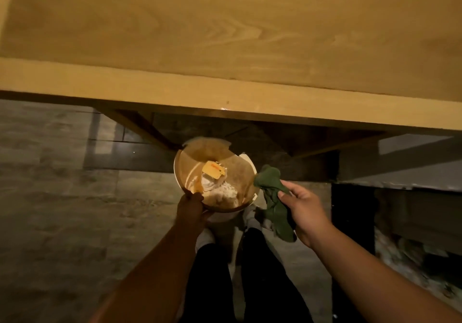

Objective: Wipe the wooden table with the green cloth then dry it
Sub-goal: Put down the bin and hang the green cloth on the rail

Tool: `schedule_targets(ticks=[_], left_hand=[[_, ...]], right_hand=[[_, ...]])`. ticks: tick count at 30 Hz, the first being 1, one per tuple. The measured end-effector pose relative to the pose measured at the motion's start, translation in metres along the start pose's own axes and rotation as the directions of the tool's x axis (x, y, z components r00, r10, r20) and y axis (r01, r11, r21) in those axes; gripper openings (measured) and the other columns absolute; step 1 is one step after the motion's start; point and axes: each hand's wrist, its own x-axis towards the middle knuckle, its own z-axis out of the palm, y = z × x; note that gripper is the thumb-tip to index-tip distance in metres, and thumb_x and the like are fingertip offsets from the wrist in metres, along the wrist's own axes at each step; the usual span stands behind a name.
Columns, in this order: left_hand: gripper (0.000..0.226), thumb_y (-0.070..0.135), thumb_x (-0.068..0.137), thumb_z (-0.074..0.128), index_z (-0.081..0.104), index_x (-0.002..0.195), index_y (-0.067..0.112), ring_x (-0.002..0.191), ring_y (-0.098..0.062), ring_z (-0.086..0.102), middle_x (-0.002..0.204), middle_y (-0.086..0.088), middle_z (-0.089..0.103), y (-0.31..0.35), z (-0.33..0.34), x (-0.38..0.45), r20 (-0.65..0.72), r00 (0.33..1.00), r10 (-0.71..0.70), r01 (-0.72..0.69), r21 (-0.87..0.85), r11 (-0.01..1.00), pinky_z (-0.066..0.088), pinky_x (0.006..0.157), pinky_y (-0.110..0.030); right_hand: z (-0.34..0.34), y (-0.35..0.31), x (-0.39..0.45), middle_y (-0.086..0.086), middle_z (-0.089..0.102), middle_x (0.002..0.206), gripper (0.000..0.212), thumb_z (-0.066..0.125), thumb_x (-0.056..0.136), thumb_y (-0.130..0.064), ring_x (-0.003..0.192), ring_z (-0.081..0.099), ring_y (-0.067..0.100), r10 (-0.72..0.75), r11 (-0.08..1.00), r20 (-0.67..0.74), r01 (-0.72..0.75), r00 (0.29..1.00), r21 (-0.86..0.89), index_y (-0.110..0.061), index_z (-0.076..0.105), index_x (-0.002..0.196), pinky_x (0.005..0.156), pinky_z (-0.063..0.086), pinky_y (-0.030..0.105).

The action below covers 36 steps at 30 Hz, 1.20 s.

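Prep step, wiping not begun. Right hand (303,207) grip pinches green cloth (271,197) beside bucket (246,166); left hand (191,206) grip curls on bucket rim. Next: lift cloth onto counter (225,27), start wiping.

Table (225,22): wood, visible grain, smooth, low sheen. Cloth (271,192): green fabric, matt, crumpled. Bucket (186,170): plastic, smooth, rim chipped. White rag (222,192) inside: rough fabric. Floor (50,197): glossy tile.

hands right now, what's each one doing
Left hand: grips the near rim of the bucket.
Right hand: pinches the green cloth, which hangs beside the bucket.
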Motion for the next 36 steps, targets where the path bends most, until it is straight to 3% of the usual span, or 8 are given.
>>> schedule_targets(ticks=[7, 11, 18, 24, 28, 30, 32, 36], left_hand=[[0.024, 0.018, 0.094, 0.062, 0.064, 0.118, 0.015, 0.069, -0.017, 0.076, 0.079, 0.000, 0.078, -0.040, 0.005, 0.107, 0.054, 0.997, 0.047, -0.044, -0.066, 0.997, 0.059, 0.046, -0.031], [0.028, 0.021, 0.094, 0.065, 0.063, 0.122, 0.013, 0.087, -0.027, 0.074, 0.103, -0.012, 0.076, -0.055, 0.009, 0.152, 0.072, 0.997, -0.019, 0.032, -0.187, 0.982, 0.058, 0.086, -0.045], [0.006, 0.003, 0.094, 0.056, 0.060, 0.097, 0.006, 0.056, -0.014, 0.063, 0.081, -0.012, 0.060, -0.084, 0.016, 0.201, -0.043, 0.996, -0.082, 0.076, -0.121, 0.990, 0.046, 0.038, -0.018], [0.035, 0.012, 0.102, 0.051, 0.051, 0.133, -0.002, 0.096, -0.032, 0.063, 0.122, -0.029, 0.060, -0.115, 0.002, 0.194, 0.000, 0.974, -0.225, 0.224, -0.117, 0.968, 0.052, 0.085, -0.028], [0.042, 0.019, 0.100, 0.056, 0.052, 0.136, -0.002, 0.133, -0.042, 0.049, 0.143, -0.026, 0.050, -0.103, -0.023, 0.157, 0.002, 0.962, -0.273, 0.273, 0.027, 0.962, 0.042, 0.109, -0.045], [0.007, 0.014, 0.097, 0.061, 0.064, 0.099, 0.008, 0.090, -0.024, 0.067, 0.106, -0.015, 0.061, -0.080, -0.036, 0.123, 0.001, 0.980, -0.197, 0.193, 0.200, 0.960, 0.053, 0.078, -0.034], [0.013, -0.001, 0.093, 0.063, 0.062, 0.080, 0.003, 0.062, -0.012, 0.065, 0.084, -0.012, 0.060, -0.056, -0.048, 0.098, 0.006, 0.998, -0.058, 0.052, 0.361, 0.931, 0.053, 0.059, -0.025], [0.031, 0.014, 0.095, 0.066, 0.064, 0.120, -0.005, 0.103, -0.033, 0.065, 0.119, -0.024, 0.067, 0.001, -0.058, 0.024, 0.031, 0.983, 0.183, -0.160, 0.643, 0.749, 0.046, 0.079, -0.031]], right_hand=[[0.024, 0.039, 0.095, 0.001, 0.076, 0.099, 0.030, 0.058, 0.093, -0.003, 0.089, 0.073, 0.018, -0.110, 0.947, 0.056, 0.122, 0.992, -0.299, -0.020, 0.069, 0.116, 0.072, 0.058, 0.033], [0.042, 0.046, 0.129, 0.004, 0.075, 0.101, 0.030, 0.059, 0.093, -0.001, 0.089, 0.072, 0.019, -0.110, 0.902, 0.132, 0.154, 0.985, -0.403, -0.018, 0.069, 0.116, 0.074, 0.060, 0.034], [0.054, 0.045, 0.159, 0.007, 0.072, 0.111, 0.032, 0.060, 0.093, -0.002, 0.100, 0.069, 0.022, -0.133, 0.754, 0.233, 0.251, 0.963, -0.607, -0.013, 0.068, 0.122, 0.093, 0.054, 0.046], [0.054, 0.045, 0.162, -0.001, 0.071, 0.116, 0.032, 0.065, 0.091, -0.008, 0.104, 0.065, 0.009, -0.206, 0.593, 0.283, 0.349, 0.937, -0.725, -0.020, 0.070, 0.120, 0.092, 0.052, 0.024], [0.059, 0.033, 0.143, -0.006, 0.073, 0.111, 0.033, 0.066, 0.091, -0.012, 0.094, 0.067, 0.005, -0.238, 0.469, 0.335, 0.410, 0.912, -0.782, -0.028, 0.070, 0.119, 0.080, 0.053, 0.019], [0.064, 0.024, 0.124, -0.005, 0.073, 0.109, 0.034, 0.065, 0.091, -0.011, 0.089, 0.069, 0.007, -0.229, 0.459, 0.358, 0.425, 0.905, -0.780, -0.028, 0.070, 0.120, 0.080, 0.059, 0.032], [0.069, 0.013, 0.102, -0.005, 0.073, 0.110, 0.034, 0.066, 0.091, -0.011, 0.088, 0.068, 0.006, -0.235, 0.423, 0.393, 0.457, 0.889, -0.782, -0.029, 0.069, 0.119, 0.081, 0.059, 0.035], [0.076, -0.014, 0.052, -0.004, 0.073, 0.111, 0.035, 0.066, 0.091, -0.010, 0.092, 0.069, 0.009, -0.247, 0.370, 0.459, 0.521, 0.853, -0.769, -0.029, 0.068, 0.120, 0.083, 0.058, 0.038]])
